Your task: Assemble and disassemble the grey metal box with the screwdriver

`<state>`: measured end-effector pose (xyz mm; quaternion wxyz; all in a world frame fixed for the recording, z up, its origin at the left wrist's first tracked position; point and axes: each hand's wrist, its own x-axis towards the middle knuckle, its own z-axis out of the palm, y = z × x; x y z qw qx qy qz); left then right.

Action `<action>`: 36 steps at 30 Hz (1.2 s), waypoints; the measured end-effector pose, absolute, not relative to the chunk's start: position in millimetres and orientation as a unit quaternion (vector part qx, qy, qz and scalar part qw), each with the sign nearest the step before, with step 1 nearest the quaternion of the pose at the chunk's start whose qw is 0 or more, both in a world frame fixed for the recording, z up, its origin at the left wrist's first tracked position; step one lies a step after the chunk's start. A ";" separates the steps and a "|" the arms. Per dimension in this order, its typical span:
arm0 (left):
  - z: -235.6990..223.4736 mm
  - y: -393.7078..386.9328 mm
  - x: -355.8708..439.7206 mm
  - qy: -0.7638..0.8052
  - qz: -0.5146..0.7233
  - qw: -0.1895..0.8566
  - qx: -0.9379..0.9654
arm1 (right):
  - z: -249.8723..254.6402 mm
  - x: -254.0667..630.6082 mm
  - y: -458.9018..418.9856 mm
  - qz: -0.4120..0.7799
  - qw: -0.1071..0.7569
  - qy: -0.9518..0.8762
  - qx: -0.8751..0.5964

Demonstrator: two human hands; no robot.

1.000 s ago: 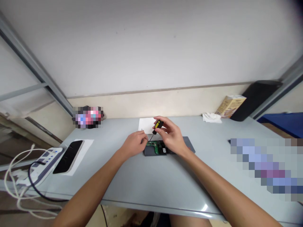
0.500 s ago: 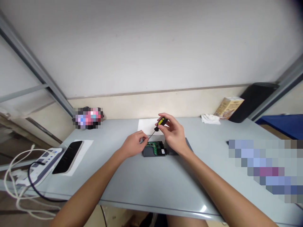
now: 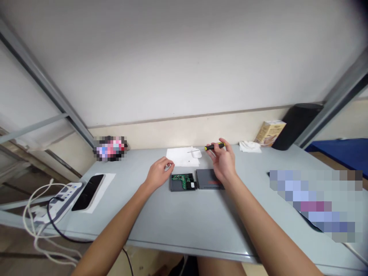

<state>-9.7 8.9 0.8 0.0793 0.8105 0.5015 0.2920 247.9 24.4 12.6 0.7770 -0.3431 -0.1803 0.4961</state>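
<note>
My right hand [image 3: 222,163] pinches a small black and yellow screwdriver [image 3: 211,147], its thin shaft pointing left over a white paper sheet [image 3: 182,156]. My left hand [image 3: 159,173] rests curled on the table, fingertips pinched together just left of an opened grey device base [image 3: 182,181] with a green circuit board inside. What the left fingers hold, if anything, is too small to see. The device's dark grey cover [image 3: 209,179] lies beside the base, partly under my right wrist.
The grey table [image 3: 184,218] also carries a black phone on paper [image 3: 87,187] and a white power strip with cables [image 3: 59,197] at left. A crumpled tissue [image 3: 249,146], a tan carton [image 3: 269,133] and a black cylinder [image 3: 296,124] stand at the back right.
My right hand lifted the screwdriver off the circuit board and swung it right and back, tip now over the paper. The left hand drew slightly away from the board.
</note>
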 end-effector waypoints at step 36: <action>-10.4 -58.9 -13.0 0.459 0.203 0.148 0.852 | 2.2 242.1 -82.0 0.629 0.754 0.032 -0.187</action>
